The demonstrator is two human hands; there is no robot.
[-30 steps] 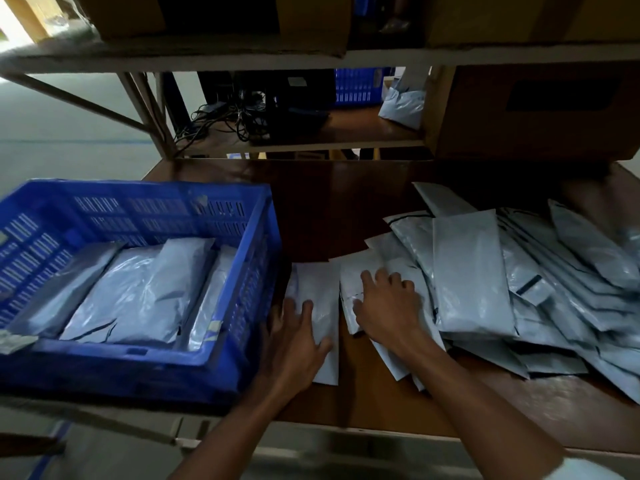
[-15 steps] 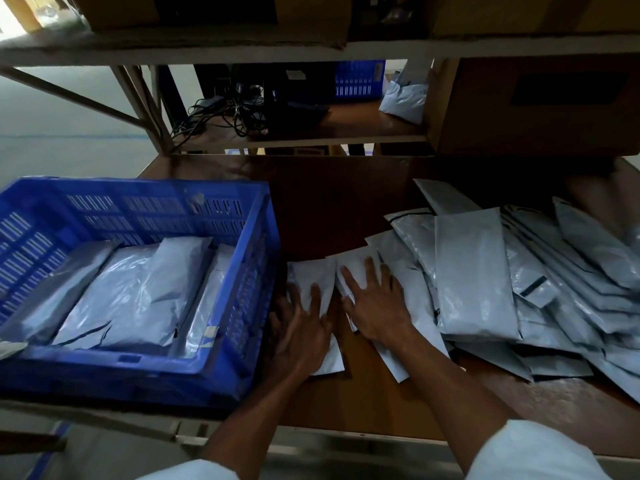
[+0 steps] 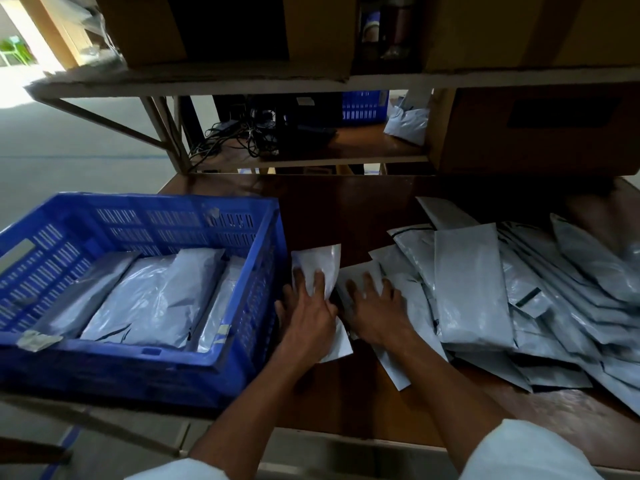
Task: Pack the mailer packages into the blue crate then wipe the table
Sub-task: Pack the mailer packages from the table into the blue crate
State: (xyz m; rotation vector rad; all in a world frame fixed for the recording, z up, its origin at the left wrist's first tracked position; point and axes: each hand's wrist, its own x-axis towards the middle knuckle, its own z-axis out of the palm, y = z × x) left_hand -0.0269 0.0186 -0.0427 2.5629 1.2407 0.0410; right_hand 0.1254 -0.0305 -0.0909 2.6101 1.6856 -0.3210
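The blue crate [image 3: 166,226] stands on the left of the brown table [image 3: 349,209], with several grey mailer packages [image 3: 152,299] lying inside it. A small white mailer [image 3: 320,263] lies just right of the crate; my left hand [image 3: 306,317] grips it and its far end curls up off the table. My right hand [image 3: 375,308] presses flat, fingers spread, on the neighbouring mailer [image 3: 360,273]. A large overlapping pile of grey mailers [image 3: 467,289] covers the right half of the table.
A shelf board [image 3: 242,83] with cardboard boxes [image 3: 322,36] hangs low over the table's back. Behind it are tangled cables [image 3: 239,133], a second blue crate [image 3: 363,107] and a brown box [image 3: 540,129]. The table's near edge [image 3: 346,441] runs below my forearms.
My left hand has closed round the small white mailer and raised its far end. My right hand slid slightly left on its mailer, toward the left hand.
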